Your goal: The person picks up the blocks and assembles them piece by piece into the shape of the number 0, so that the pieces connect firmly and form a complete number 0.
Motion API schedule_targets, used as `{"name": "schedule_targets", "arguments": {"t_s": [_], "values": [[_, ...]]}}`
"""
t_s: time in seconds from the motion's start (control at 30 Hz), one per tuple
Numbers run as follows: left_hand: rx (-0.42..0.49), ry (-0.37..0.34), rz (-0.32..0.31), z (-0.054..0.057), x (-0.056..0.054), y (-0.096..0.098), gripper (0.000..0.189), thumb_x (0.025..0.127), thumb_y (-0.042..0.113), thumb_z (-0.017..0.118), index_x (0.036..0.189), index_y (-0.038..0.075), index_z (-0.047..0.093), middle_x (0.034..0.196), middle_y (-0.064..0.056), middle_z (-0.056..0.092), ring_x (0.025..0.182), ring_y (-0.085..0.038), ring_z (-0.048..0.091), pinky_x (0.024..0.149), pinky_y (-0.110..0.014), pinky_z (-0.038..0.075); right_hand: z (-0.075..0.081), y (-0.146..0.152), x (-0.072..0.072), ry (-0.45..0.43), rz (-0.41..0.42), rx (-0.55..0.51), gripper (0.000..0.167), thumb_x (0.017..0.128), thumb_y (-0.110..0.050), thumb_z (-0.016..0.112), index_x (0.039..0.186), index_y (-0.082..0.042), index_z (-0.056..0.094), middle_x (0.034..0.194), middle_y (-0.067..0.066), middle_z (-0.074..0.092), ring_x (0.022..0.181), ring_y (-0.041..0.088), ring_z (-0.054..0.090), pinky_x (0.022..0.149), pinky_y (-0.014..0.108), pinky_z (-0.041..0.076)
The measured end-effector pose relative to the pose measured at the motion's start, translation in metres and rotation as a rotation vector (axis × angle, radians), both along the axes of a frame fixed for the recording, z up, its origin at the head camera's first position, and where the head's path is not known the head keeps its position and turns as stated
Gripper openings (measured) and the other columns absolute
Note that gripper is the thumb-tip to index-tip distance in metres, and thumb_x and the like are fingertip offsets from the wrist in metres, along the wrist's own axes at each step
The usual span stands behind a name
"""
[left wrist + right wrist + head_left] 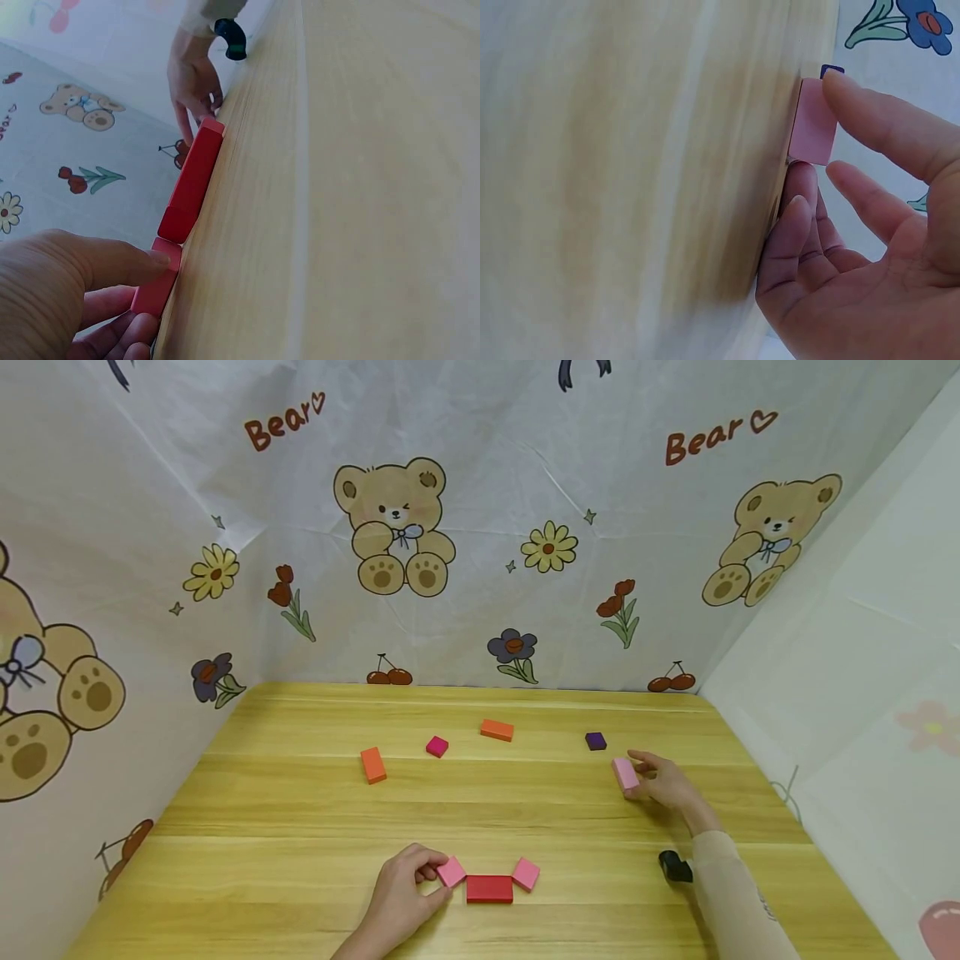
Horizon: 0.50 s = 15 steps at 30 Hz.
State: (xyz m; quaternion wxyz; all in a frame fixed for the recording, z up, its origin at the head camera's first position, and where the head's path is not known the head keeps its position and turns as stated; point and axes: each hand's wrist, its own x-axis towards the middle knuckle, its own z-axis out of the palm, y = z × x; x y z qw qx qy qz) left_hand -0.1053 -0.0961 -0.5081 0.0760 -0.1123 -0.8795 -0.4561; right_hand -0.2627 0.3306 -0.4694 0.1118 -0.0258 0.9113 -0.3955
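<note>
On the near part of the table, my left hand [402, 892] pinches a small pink block [452, 872] between thumb and fingers. Its corner meets the left end of a red rectangular block [490, 889]; a second small pink block [526, 874] stands at the right end. In the left wrist view, the thumb lies against the pinched block [159, 281]. Farther off to the right, my right hand [667, 782] holds a light pink rectangular block [625, 774] at the tabletop. The right wrist view shows thumb and fingers at opposite ends of that light pink block [814, 124].
A dark purple block [596, 741] lies just beyond the right hand. Toward the back are an orange block [497, 730], a magenta block [437, 746] and another orange block [373, 765]. A black curved object [675, 867] sits beside the right sleeve. Bear-printed cloth [465, 635] borders the wooden table [300, 810].
</note>
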Motion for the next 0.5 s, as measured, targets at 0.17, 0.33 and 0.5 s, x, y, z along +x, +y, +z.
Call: {"name": "schedule_targets", "arguments": {"t_s": [0.17, 0.33, 0.5], "values": [[-0.010, -0.016, -0.004, 0.0000, -0.0013, -0.0006, 0.029, 0.068, 0.006, 0.085, 0.094, 0.010, 0.073, 0.085, 0.008, 0.063, 0.075, 0.001, 0.055, 0.068, -0.019, 0.050, -0.0012, -0.0010, -0.0004, -0.005, -0.008, 0.012, 0.077, 0.079, -0.003, 0.075, 0.145, 0.008, 0.037, 0.132, 0.035, 0.047, 0.114, 0.044, 0.049, 0.092, 0.045, 0.045], [-0.012, -0.011, -0.002, -0.0015, -0.0014, -0.0007, 0.029, 0.068, 0.006, 0.085, 0.093, 0.011, 0.073, 0.084, 0.009, 0.063, 0.074, 0.002, 0.054, 0.068, -0.019, 0.049, -0.0025, -0.0011, -0.0015, 0.010, -0.016, 0.031, 0.072, 0.077, -0.002, 0.075, 0.141, 0.007, 0.043, 0.128, 0.033, 0.051, 0.109, 0.040, 0.051, 0.090, 0.044, 0.045], [-0.010, -0.010, -0.005, -0.0018, -0.0016, -0.0008, 0.029, 0.068, 0.006, 0.086, 0.093, 0.011, 0.073, 0.084, 0.009, 0.063, 0.074, 0.002, 0.054, 0.068, -0.019, 0.050, -0.0042, -0.0008, -0.0020, 0.015, -0.024, 0.035, 0.071, 0.077, -0.001, 0.076, 0.140, 0.007, 0.044, 0.125, 0.031, 0.053, 0.105, 0.037, 0.052, 0.086, 0.040, 0.046]]}}
